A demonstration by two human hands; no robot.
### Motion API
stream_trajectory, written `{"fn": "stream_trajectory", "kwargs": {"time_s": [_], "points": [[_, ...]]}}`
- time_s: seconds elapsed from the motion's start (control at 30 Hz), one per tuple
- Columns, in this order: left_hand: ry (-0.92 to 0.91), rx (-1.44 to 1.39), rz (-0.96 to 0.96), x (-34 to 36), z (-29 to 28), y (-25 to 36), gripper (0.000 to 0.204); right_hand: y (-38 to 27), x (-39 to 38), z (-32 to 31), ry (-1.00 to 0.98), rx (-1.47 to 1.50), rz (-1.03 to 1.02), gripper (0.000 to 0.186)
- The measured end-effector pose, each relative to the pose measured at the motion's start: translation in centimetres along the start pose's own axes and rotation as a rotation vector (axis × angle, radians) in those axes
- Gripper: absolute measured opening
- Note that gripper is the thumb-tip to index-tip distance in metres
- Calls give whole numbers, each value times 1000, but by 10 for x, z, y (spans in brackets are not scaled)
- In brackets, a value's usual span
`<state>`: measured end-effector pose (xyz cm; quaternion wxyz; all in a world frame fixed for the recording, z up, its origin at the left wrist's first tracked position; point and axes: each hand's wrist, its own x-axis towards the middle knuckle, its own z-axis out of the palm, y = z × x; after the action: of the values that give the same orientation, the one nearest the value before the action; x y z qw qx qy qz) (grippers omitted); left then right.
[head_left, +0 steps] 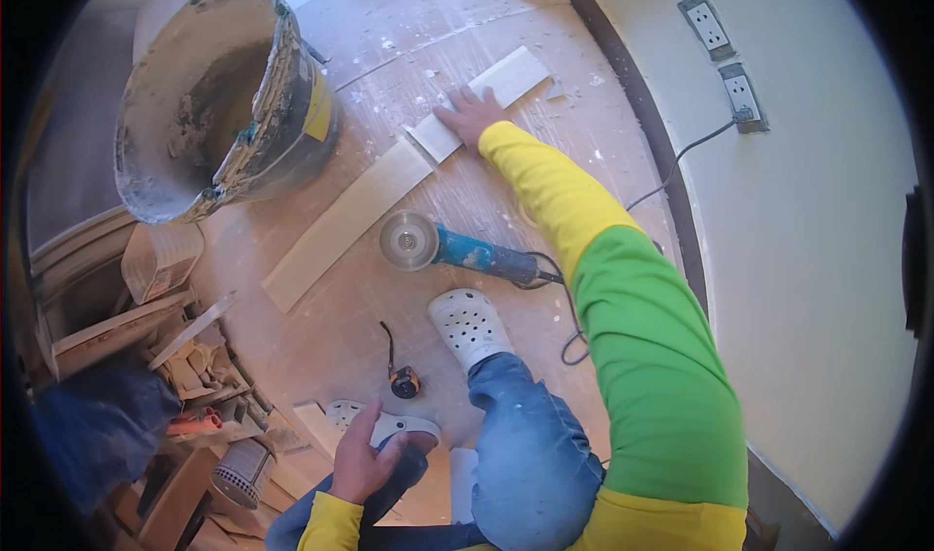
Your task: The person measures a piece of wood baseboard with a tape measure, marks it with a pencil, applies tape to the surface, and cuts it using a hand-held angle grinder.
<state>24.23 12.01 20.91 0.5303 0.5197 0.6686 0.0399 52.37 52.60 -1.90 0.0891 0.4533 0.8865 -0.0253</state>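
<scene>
My right hand (474,119) lies with spread fingers on a short pale tile strip (521,74) on the floor. A longer pale strip (345,225) continues toward the lower left, with a narrow gap between the two. Near them rests a blue angle grinder (469,251) with a round disc, its cord running right. Low in the view, my left hand (364,462) is held over my leg, thumb and fingers apart, with nothing visible in it. A small black and orange tape measure (405,384) sits on the floor in front of it.
A large mortar-crusted bucket (306,128) stands at the upper left. Offcuts and scraps (199,366), a white perforated basket (243,473) and a blue plastic sheet (102,429) crowd the lower left. Right, the grinder's cord (696,144) reaches a wall socket (739,89).
</scene>
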Motion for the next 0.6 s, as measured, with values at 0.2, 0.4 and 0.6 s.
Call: {"fn": "stream_trajectory", "kwargs": {"time_s": [0.2,0.4,0.6], "points": [[40,-23,-49,-3,3,-4,69,20,19,-35,-208,-22,-97,47],[29,-12,-32,-5,1,-7,69,57,19,-92,75,249,527,71],[61,9,15,-1,-5,-10,68,159,-26,-59,-136,266,924,79]]}}
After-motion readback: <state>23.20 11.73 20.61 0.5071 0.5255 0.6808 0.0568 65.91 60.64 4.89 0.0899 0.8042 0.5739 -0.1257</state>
